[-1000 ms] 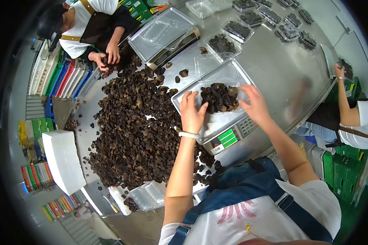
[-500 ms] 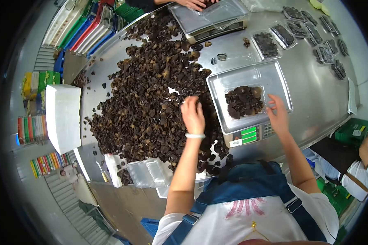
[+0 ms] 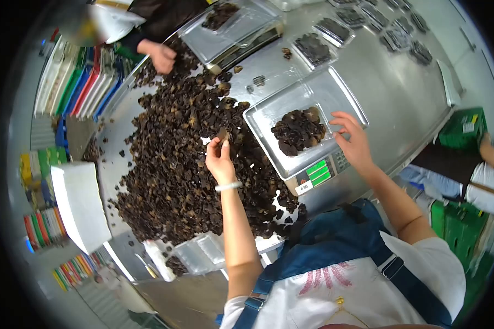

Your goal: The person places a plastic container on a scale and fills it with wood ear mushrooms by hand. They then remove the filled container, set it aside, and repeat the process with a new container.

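Observation:
A large heap of dark, wrinkled fungus pieces [image 3: 175, 159] covers the left of the metal table. Over its middle, my left hand [image 3: 219, 157] pinches a brownish piece [image 3: 223, 134] between thumb and fingers. To the right stands a scale with a steel tray [image 3: 346, 90] and a lit green display [image 3: 318, 172]. A clear container with dark fungus [image 3: 298, 131] lies in the tray. My right hand [image 3: 348, 137] hovers by the tray's right side, fingers apart and holding nothing.
A co-worker's hand [image 3: 162, 57] reaches over the far heap beside a second scale [image 3: 230, 33]. Filled clear packs [image 3: 314, 49] lie at the back right. Empty clear containers [image 3: 200, 253] and a white foam box [image 3: 79, 205] are at the left. Another person [image 3: 486, 181] is at far right.
My left hand has moved left over the heap and now pinches a piece. The view has shifted, and the co-worker's hand has moved from the second scale to the heap.

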Demonstrator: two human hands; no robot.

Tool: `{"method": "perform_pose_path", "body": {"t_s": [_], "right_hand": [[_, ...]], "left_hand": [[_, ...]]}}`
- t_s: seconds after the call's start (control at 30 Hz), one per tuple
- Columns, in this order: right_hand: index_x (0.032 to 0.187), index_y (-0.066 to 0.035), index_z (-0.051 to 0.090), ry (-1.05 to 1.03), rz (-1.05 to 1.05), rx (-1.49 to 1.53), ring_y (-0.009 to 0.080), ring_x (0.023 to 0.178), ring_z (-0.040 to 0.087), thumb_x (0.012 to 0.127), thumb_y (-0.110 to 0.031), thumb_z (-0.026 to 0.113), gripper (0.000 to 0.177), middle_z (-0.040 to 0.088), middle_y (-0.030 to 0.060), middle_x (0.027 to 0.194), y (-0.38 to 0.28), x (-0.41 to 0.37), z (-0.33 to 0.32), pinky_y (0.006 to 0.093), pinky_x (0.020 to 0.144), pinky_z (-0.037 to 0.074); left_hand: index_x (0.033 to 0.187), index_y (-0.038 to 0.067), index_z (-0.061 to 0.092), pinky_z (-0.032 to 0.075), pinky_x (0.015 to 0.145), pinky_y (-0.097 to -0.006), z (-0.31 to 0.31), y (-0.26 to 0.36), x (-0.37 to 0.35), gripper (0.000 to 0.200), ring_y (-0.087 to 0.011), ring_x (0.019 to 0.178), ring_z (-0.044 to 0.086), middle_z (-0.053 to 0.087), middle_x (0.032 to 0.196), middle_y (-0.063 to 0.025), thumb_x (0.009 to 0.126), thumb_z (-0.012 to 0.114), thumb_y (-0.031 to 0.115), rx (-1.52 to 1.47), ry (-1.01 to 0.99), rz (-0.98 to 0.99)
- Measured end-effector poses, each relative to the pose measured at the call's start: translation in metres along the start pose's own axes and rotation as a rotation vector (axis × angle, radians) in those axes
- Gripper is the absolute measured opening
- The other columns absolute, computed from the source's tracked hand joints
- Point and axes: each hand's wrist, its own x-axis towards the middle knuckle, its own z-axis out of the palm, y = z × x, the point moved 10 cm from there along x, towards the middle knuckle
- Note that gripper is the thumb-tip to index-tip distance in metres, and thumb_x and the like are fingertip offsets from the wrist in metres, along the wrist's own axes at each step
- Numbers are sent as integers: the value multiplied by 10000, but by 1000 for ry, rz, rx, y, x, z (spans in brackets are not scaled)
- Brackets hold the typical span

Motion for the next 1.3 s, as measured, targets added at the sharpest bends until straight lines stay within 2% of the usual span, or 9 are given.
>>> {"method": "perform_pose_path", "body": {"t_s": [0.27, 0.37, 0.43, 0.6, 0.7, 0.77, 1.0, 1.17, 1.3], "right_hand": [[1136, -70, 661, 2, 8, 116, 217, 1184, 609, 880, 54, 619, 288, 571, 69, 1397, 2, -11, -3, 326, 891, 533], [1136, -64, 664, 31, 16, 114, 236, 1161, 625, 871, 44, 638, 288, 584, 78, 1375, -1, -27, -17, 335, 893, 545], [1139, -56, 664, 66, -20, 102, 242, 1159, 628, 863, 47, 646, 296, 595, 88, 1352, -3, -40, -25, 338, 904, 547], [1231, -90, 637, -319, -382, 5, 325, 1160, 594, 843, -195, 761, 421, 614, 99, 1266, -89, -97, 73, 430, 988, 508], [996, -93, 685, -445, -586, -294, 235, 1034, 574, 816, -242, 695, 234, 615, 12, 1045, -97, -134, 146, 456, 931, 488], [919, -92, 692, -565, -641, -267, 248, 989, 563, 812, -203, 689, 155, 596, 12, 959, -96, -149, 154, 452, 896, 496], [988, -65, 701, -529, -396, 264, 304, 981, 603, 832, -168, 757, 194, 653, 79, 973, -71, -128, 140, 432, 842, 517], [1179, -89, 650, 52, -60, 430, 177, 850, 642, 847, -133, 810, 371, 713, 48, 1031, -27, -12, 43, 310, 760, 535], [1179, -73, 643, 179, -272, -137, 274, 965, 650, 896, -186, 758, 326, 715, 106, 1106, -13, 38, 31, 374, 871, 527]], "left_hand": [[1166, 60, 685, 555, 898, -350, 176, 91, -103, 299, -247, 1133, 665, 690, 1202, -110, 879, 737, -6, 577, -556, 668], [1218, 65, 674, 555, 917, -340, 141, 119, -98, 316, -247, 1150, 651, 676, 1234, -115, 912, 715, 1, 484, -369, 556], [1238, 41, 660, 551, 891, -369, 93, 72, -91, 280, -251, 1113, 637, 650, 1274, -126, 958, 686, 40, -44, -361, -146], [1259, 61, 614, 553, 898, -362, 60, 38, -178, 310, -221, 1061, 653, 671, 1217, -99, 1089, 524, 304, -783, -531, -574], [1293, 67, 590, 547, 929, -377, 39, -3, -244, 372, -223, 1086, 653, 653, 1273, -102, 1110, 450, 359, -867, -516, -805], [1416, 5, 502, 489, 1081, -397, 21, -4, -266, 415, -222, 1243, 604, 608, 1361, -94, 1087, 517, 257, -806, -481, -793], [1329, 36, 604, 565, 982, -368, -13, -21, -262, 352, -214, 1101, 686, 699, 1216, -83, 987, 665, 88, -682, -377, -667], [1205, 55, 660, 571, 869, -338, -36, -35, -223, 215, -193, 981, 683, 710, 1116, -82, 991, 654, 77, -492, -217, -611], [1165, 59, 673, 555, 819, -324, -33, -53, -206, 182, -178, 907, 669, 716, 1065, -79, 984, 660, 71, -497, -148, -640]]}}
